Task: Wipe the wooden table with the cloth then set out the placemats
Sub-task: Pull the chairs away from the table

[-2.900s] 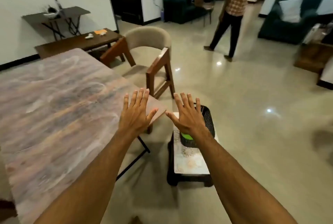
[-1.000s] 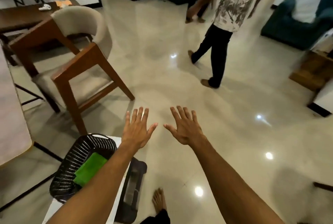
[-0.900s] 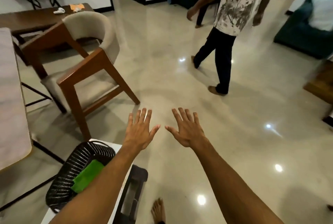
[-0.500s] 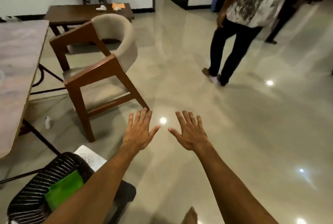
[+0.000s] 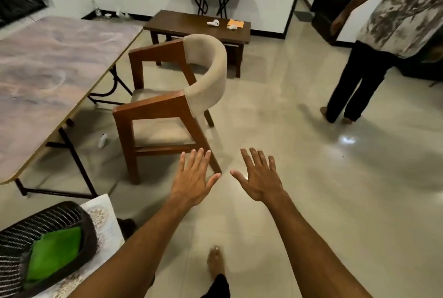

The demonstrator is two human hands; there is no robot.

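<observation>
The green cloth lies in the black woven basket, toward its right wall, and I am not touching it. The basket sits on a pale patterned top, low at my left, just off the near corner of the counter, whose streaked wood runs away along my left.

Both my hands are held out over the floor, palms down, well apart from cloth and counter. My left hand has its fingers straight and close together, with the thumb out to the side. My right hand has its fingers straight and slightly spread. Neither holds anything, and the thumb tips are near each other without touching.

Beyond my left hand a wooden chair with a padded curved back stands by the counter's long edge. A small white thing lies on the floor beneath that edge. Behind the chair is a low dark table. My bare foot shows between my forearms, and another person stands at the far right.
</observation>
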